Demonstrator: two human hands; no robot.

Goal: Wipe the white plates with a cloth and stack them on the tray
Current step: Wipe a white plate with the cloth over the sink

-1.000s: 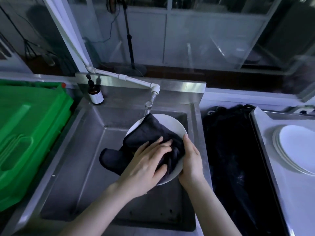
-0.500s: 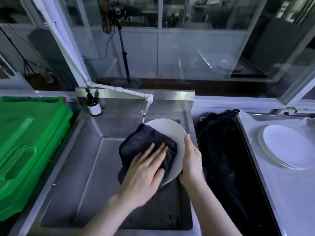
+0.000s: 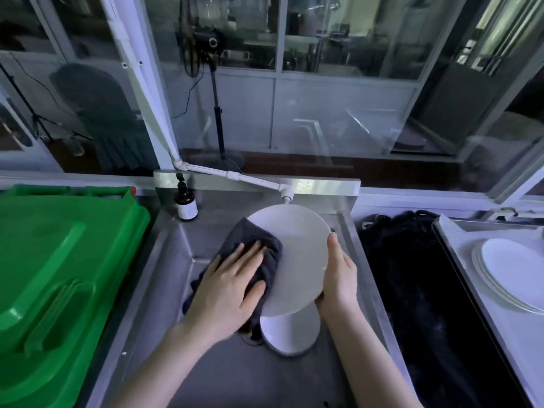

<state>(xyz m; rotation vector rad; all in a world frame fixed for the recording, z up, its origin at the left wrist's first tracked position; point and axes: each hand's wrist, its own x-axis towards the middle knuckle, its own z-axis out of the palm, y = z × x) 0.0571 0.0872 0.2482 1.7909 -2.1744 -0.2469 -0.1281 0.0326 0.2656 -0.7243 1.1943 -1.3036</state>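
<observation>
L hand (image 3: pixel 226 293) w/ cloth (image 3: pixel 250 245) now further left on plate (image 3: pixel 297 254), more bare face than before.

We are reading sink (image 3: pixel 164 290) as brushed steel, dull sheen, lightly scuffed. We are taking plate (image 3: pixel 300 260) for smooth white ceramic, satin gloss; stack (image 3: pixel 515 269) on tray (image 3: pixel 485 316) is looking alike. Cloth (image 3: pixel 250 237) is showing as dark, soft, matt, creased fabric. Bin (image 3: pixel 59 275) is gleaming: green moulded plastic, glossy. Bottle (image 3: pixel 185 203) is shining like brown glass, label matt white. Pipe (image 3: pixel 250 179) is looking like smooth white plastic. Tray rim is showing metal. We are seeing mat (image 3: pixel 412 290) as black, matt, rough.
</observation>
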